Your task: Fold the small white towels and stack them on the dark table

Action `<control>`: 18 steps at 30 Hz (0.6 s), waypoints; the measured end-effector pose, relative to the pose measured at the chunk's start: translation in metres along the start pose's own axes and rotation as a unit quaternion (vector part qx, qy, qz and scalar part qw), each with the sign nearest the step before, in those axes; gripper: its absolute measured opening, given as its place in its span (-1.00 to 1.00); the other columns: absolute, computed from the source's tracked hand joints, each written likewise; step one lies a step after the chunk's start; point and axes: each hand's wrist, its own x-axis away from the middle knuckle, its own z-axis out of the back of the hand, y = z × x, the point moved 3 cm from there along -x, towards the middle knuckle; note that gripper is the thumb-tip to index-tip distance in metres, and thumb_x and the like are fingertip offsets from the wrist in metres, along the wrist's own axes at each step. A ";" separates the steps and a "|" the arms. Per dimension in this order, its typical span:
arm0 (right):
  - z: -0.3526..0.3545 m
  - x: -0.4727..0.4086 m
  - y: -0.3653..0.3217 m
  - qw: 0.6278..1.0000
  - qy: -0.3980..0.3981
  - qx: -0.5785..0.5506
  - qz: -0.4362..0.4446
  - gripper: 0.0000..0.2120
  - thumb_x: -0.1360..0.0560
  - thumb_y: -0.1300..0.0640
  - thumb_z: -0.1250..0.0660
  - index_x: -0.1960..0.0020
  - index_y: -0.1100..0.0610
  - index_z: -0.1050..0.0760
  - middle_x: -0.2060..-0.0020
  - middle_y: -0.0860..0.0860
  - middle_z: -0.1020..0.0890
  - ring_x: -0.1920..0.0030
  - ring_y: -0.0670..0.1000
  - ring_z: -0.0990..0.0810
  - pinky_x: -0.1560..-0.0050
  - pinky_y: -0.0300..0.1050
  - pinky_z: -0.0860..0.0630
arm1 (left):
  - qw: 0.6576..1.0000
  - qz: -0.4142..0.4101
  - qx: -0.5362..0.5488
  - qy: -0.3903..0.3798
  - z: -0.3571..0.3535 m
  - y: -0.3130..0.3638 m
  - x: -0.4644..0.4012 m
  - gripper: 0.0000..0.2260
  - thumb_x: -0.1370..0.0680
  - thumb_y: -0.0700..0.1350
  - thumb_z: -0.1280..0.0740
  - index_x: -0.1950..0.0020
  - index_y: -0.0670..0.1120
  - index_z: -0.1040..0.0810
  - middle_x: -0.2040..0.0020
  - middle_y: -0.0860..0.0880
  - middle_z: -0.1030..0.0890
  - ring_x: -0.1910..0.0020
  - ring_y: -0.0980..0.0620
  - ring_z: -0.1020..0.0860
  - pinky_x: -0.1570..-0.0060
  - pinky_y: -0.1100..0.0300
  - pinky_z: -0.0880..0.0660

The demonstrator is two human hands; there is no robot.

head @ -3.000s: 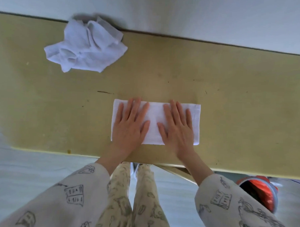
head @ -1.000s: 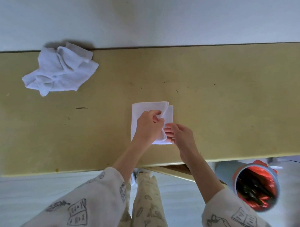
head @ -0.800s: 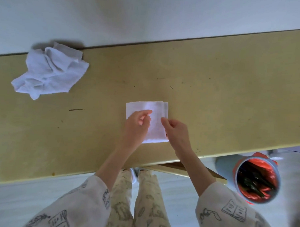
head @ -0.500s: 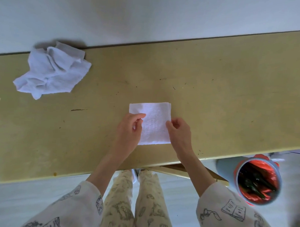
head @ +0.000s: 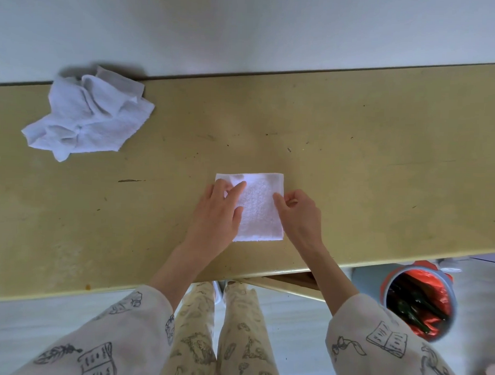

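White cloth lies flat near the front edge of the yellow worktop (head: 353, 177). It is a towel (head: 261, 207), folded into a small square. The left hand (head: 216, 214) rests flat on its left side, fingers spread a little, pressing down. I think this keeps the folds from popping open. The right hand (head: 300, 214) sits at the right edge, with fingers curled and the thumb tip on the cloth. It looks like it is lining up the edge or getting ready to lift the square. I cannot tell if it pinches the cloth.

A second towel (head: 87, 118) lies far off to the left, by the back of the worktop. It is all bunched up and not folded yet. It seems to wait there for its turn.

No stack of folded towels shows, and no dark table shows either. So the folded square likely needs to be carried somewhere else.

A round bin (head: 419, 301) with a red bag stands on the floor, down to the right. The sleeves (head: 381, 343) have little drawings of books on them. No words or labels can be read anywhere.
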 end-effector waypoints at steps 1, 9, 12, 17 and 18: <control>0.000 -0.001 0.000 1.000 0.001 0.011 0.004 -0.82 -0.54 0.00 -0.24 0.04 0.12 -0.46 0.20 -0.08 -0.54 0.19 -0.03 -0.51 0.20 -0.18 -0.35 | 0.997 -0.028 -0.053 0.039 0.000 -0.001 0.002 -0.59 -0.45 -0.18 -0.38 -0.29 -0.12 -0.44 -0.10 -0.11 -0.49 0.00 -0.10 -0.46 0.09 0.04 -0.49; -0.003 -0.021 -0.017 0.995 -0.012 0.085 0.053 -0.82 -0.53 0.03 -0.24 -0.02 0.10 -0.51 0.14 -0.04 -0.58 0.12 -0.01 -0.52 0.14 -0.16 -0.37 | 0.974 0.009 -0.221 -0.052 -0.023 -0.013 0.023 -0.49 -0.52 0.16 -0.04 -0.42 -0.02 -0.31 -0.43 -0.12 -0.33 -0.30 -0.18 -0.39 -0.11 -0.11 -0.40; 0.000 -0.032 -0.032 0.990 -0.036 0.096 0.096 -0.83 -0.54 0.08 -0.23 -0.06 0.10 -0.53 0.05 0.00 -0.63 0.04 0.03 -0.57 0.05 -0.13 -0.44 | 0.972 0.045 -0.223 -0.055 -0.012 0.001 0.030 -0.50 -0.50 0.15 -0.01 -0.29 -0.07 -0.46 -0.12 -0.15 -0.55 0.12 -0.13 -0.54 0.21 0.06 -0.45; 0.014 -0.020 -0.028 0.960 0.042 0.162 0.224 -0.85 -0.51 0.21 -0.27 -0.04 0.13 -0.57 0.03 0.07 -0.59 -0.02 0.12 -0.51 -0.09 0.01 -0.40 | 0.992 -0.011 -0.111 0.062 0.011 0.004 0.011 -0.89 -0.47 -0.18 -0.29 0.04 -0.13 -0.56 0.20 -0.08 -0.52 0.30 -0.05 -0.51 0.33 0.11 -0.42; 0.013 -0.016 -0.024 0.952 0.047 0.190 0.236 -0.84 -0.51 0.19 -0.29 -0.06 0.12 -0.57 0.01 0.06 -0.57 -0.06 0.10 -0.48 -0.10 -0.03 -0.35 | 0.992 -0.024 -0.095 0.074 0.013 0.001 0.001 -0.87 -0.43 -0.26 -0.35 0.04 -0.14 -0.56 0.17 -0.10 -0.53 0.26 -0.08 -0.51 0.31 0.10 -0.43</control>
